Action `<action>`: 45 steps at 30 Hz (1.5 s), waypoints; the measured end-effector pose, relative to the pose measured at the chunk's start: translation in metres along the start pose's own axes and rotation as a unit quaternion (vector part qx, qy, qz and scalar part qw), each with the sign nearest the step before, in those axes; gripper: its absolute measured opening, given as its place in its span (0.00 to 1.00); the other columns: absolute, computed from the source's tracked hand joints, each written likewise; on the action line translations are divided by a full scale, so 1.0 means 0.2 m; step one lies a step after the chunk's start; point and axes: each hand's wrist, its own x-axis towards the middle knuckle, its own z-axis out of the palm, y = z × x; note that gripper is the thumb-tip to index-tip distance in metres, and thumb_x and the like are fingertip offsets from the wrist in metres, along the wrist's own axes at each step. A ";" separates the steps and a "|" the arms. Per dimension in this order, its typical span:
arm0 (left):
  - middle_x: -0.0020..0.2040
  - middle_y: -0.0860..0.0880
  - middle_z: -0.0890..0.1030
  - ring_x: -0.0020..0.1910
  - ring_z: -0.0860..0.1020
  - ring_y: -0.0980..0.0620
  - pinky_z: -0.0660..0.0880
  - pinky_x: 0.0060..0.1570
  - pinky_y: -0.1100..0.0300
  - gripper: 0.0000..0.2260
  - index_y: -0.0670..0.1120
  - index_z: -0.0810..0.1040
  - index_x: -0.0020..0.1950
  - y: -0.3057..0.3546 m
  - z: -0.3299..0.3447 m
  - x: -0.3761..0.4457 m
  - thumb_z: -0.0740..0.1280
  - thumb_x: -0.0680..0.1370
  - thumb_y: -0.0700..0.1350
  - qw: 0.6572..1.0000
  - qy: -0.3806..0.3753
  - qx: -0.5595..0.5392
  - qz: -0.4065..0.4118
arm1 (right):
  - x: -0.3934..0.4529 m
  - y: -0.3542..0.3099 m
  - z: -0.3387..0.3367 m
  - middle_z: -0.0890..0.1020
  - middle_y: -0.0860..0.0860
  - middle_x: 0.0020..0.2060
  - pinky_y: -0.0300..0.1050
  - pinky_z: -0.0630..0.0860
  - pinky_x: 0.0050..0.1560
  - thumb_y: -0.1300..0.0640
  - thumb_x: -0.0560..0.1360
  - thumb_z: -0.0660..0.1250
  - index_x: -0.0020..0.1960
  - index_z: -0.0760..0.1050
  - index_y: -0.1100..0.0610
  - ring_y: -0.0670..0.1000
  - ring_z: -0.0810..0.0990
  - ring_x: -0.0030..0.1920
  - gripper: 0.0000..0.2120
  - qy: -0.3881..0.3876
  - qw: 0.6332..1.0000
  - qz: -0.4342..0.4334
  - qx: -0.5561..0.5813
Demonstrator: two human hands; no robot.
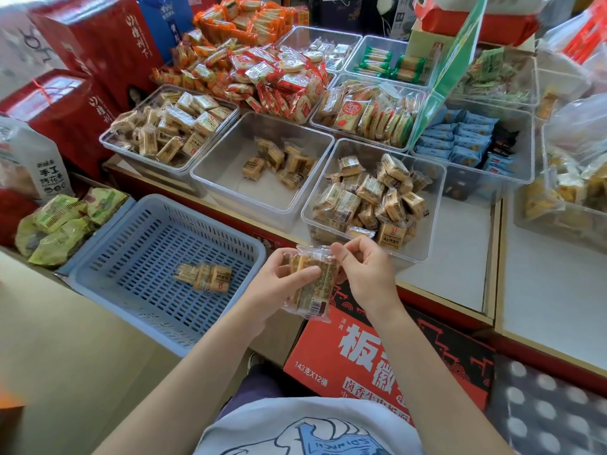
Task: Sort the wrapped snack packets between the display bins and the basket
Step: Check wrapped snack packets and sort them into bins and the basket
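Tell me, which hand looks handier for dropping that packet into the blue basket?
Probably the left hand: it grips the packet from the side nearer the blue basket. The right hand only pinches its top corner, nearer the clear bin.

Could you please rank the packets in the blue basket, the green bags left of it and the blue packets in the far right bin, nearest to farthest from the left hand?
From the left hand:
1. Packets in the blue basket, just left.
2. Green bags, beyond the basket, far left.
3. Blue packets, back right bin.

The red carton (387, 362) reads "143克X12桶"; the white bag (36, 162) reads "手工".
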 end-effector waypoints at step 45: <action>0.83 0.48 0.57 0.82 0.53 0.47 0.52 0.79 0.49 0.29 0.52 0.63 0.81 0.18 0.32 0.92 0.63 0.82 0.59 0.813 -0.046 0.551 0.185 | 0.77 0.24 -0.55 0.75 0.50 0.69 0.57 0.71 0.70 0.38 0.69 0.77 0.75 0.68 0.49 0.54 0.74 0.68 0.39 -0.053 0.950 0.069 -0.300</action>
